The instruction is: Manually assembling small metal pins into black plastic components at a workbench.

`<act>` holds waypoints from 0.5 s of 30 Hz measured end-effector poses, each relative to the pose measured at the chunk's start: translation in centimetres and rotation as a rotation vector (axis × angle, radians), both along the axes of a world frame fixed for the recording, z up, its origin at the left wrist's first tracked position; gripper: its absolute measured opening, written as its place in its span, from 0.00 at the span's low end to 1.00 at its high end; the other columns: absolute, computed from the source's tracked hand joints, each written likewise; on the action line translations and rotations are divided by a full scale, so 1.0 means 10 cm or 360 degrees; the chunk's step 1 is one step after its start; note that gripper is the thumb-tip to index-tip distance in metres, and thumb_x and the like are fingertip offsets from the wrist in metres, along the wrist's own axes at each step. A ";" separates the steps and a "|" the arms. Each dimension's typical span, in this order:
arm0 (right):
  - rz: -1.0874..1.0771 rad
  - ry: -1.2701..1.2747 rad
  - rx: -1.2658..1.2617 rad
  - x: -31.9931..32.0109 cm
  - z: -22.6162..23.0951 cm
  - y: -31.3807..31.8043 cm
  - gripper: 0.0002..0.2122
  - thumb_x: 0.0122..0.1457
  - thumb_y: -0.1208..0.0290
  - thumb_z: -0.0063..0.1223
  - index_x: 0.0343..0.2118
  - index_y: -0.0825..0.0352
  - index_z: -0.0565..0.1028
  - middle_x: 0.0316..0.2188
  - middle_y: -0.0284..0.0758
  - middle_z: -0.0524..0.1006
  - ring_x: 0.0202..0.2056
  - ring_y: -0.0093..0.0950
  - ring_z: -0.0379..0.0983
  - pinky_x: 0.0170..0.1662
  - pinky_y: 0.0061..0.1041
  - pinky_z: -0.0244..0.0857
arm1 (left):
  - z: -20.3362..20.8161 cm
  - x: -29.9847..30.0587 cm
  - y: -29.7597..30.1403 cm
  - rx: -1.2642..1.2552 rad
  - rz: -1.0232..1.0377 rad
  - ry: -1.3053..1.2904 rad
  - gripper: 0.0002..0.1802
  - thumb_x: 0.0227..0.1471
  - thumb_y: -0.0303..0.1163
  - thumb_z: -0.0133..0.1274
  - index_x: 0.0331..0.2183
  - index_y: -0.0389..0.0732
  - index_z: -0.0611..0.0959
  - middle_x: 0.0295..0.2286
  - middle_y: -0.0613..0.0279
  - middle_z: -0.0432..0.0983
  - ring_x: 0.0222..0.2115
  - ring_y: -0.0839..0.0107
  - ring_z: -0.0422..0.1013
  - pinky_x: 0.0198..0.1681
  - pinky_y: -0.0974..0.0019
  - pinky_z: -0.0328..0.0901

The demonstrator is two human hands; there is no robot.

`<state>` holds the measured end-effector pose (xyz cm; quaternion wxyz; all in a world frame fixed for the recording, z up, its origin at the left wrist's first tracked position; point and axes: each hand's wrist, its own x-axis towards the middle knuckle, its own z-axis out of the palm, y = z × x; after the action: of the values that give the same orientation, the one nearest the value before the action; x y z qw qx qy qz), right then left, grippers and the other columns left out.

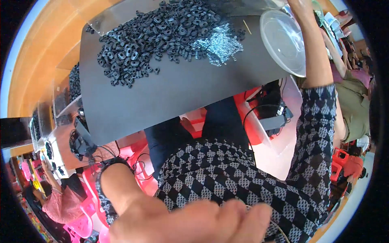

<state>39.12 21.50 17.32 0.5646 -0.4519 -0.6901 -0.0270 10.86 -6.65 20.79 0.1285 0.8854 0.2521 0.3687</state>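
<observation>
Close to the camera at the bottom, my left hand (190, 222) is blurred, its fingers bent and pressed together. What they hold, if anything, is hidden. A thin cord (280, 230) hangs just right of it against the patterned top. My right arm reaches up along the right side, and my right hand (299, 7) is cut off by the top edge, its fingers out of sight. Beside that forearm lies a clear round plastic lid or shallow dish (279, 42). On the dark tabletop (133, 103) is a heap of small black plastic parts (162, 30), with a pile of small silvery springs (221, 44) at its right.
A thin wooden stick (247, 27) lies near the springs. Under the table's right side stands a clear bin (289, 121) with black devices and cables. More black parts fill a bin (74, 83) at left. Other people (65, 202) sit at both sides; pink chairs (81, 222) stand at lower left.
</observation>
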 end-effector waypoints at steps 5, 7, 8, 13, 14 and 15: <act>-0.0361 -0.0666 -0.0091 0.15 -0.24 0.29 0.13 0.50 0.68 0.51 0.33 0.73 0.77 0.24 0.47 0.77 0.26 0.35 0.75 0.32 0.31 0.68 | -0.23 -0.03 -0.18 0.0033 -0.0312 -0.0080 0.09 0.47 0.36 0.50 0.33 0.46 0.75 0.28 0.64 0.76 0.28 0.72 0.70 0.33 0.67 0.65; -0.0302 -0.0761 -0.0104 -0.16 -0.28 0.30 0.14 0.50 0.64 0.49 0.32 0.70 0.78 0.28 0.50 0.77 0.30 0.47 0.74 0.37 0.38 0.66 | -0.35 0.03 -0.04 0.0059 -0.0349 -0.0060 0.09 0.44 0.36 0.50 0.30 0.44 0.74 0.26 0.63 0.74 0.27 0.70 0.70 0.30 0.67 0.64; -0.0285 -0.0758 -0.0110 -0.20 -0.28 0.32 0.14 0.50 0.64 0.49 0.32 0.70 0.78 0.28 0.50 0.77 0.30 0.47 0.74 0.37 0.38 0.66 | -0.38 -0.03 -0.01 0.0070 -0.0404 -0.0066 0.09 0.43 0.36 0.50 0.29 0.43 0.74 0.25 0.63 0.74 0.26 0.69 0.70 0.29 0.66 0.64; -0.0313 -0.1306 -0.0412 -0.41 -0.33 0.38 0.14 0.53 0.60 0.45 0.30 0.65 0.79 0.28 0.50 0.76 0.31 0.46 0.73 0.36 0.39 0.65 | -0.56 -0.12 0.00 0.0136 -0.0631 -0.0083 0.12 0.36 0.36 0.52 0.20 0.38 0.72 0.20 0.60 0.71 0.24 0.64 0.69 0.24 0.65 0.62; -0.0367 -0.1077 -0.0510 -0.57 -0.30 0.21 0.15 0.54 0.59 0.45 0.29 0.64 0.79 0.28 0.49 0.76 0.31 0.46 0.73 0.36 0.39 0.65 | -0.57 -0.20 0.02 0.0159 -0.0678 -0.0083 0.12 0.35 0.36 0.52 0.19 0.37 0.72 0.19 0.60 0.70 0.23 0.64 0.69 0.23 0.64 0.62; -0.0426 -0.1080 -0.0474 -0.63 -0.29 0.11 0.15 0.55 0.58 0.44 0.29 0.64 0.79 0.27 0.49 0.76 0.31 0.46 0.73 0.35 0.40 0.65 | -0.57 -0.27 0.09 0.0183 -0.0743 -0.0090 0.13 0.33 0.36 0.52 0.17 0.36 0.71 0.18 0.59 0.69 0.23 0.63 0.69 0.22 0.64 0.62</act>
<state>32.83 22.61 14.46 0.2240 -0.5803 -0.7689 -0.1478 8.17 -5.79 15.05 0.1667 0.9149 0.0154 0.3674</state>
